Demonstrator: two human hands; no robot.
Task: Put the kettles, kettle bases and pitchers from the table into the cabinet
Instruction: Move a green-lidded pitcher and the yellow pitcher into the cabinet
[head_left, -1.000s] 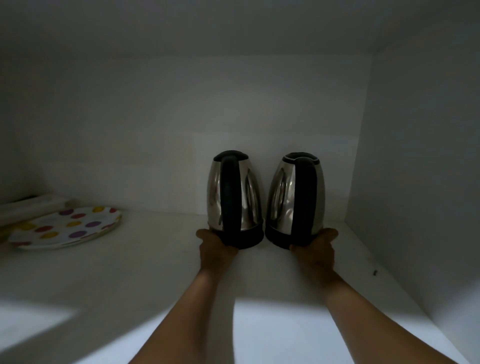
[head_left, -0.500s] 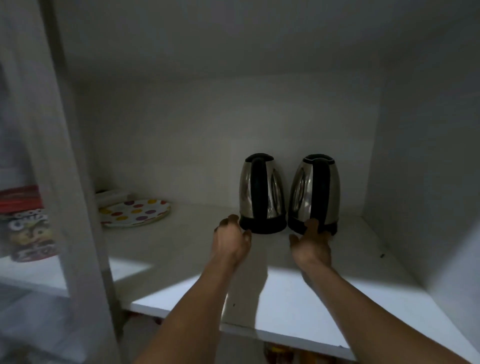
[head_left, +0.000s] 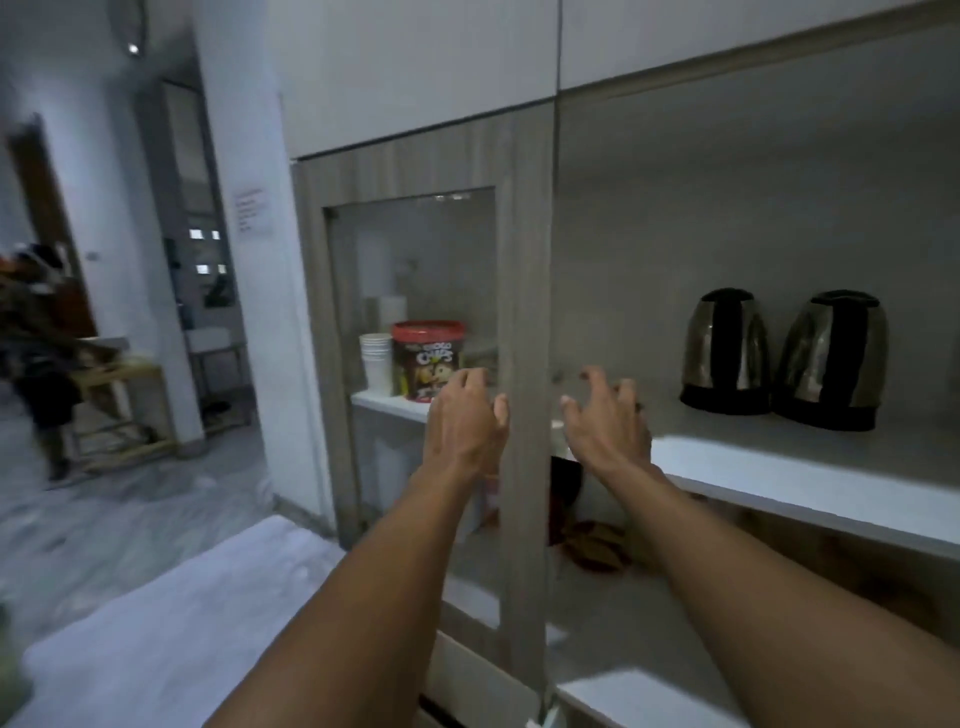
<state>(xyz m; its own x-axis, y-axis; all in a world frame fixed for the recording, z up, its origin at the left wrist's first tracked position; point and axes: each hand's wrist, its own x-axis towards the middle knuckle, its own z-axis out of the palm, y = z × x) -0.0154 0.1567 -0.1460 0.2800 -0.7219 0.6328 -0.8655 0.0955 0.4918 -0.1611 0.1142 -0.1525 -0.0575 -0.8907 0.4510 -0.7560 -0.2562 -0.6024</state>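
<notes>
Two steel kettles with black handles stand side by side at the back of the open cabinet's white shelf (head_left: 779, 480): the left kettle (head_left: 726, 353) and the right kettle (head_left: 830, 361). Both my hands are out of the cabinet and hold nothing. My left hand (head_left: 467, 421) hovers in front of the glass door's frame with fingers loosely apart. My right hand (head_left: 608, 421) hangs at the shelf's left end, fingers spread, well left of the kettles.
A wood-framed glass door (head_left: 415, 364) closes the left compartment, with a red-lidded cereal tub (head_left: 427, 366) and stacked white cups (head_left: 376, 364) behind it. A white surface (head_left: 171, 613) lies below left. A person (head_left: 36, 332) stands far left by a wooden table (head_left: 124, 384).
Both hands have let go of the kettles and drawn back out of the cabinet. My view has pulled back and swung left, so the kettles now sit at the right.
</notes>
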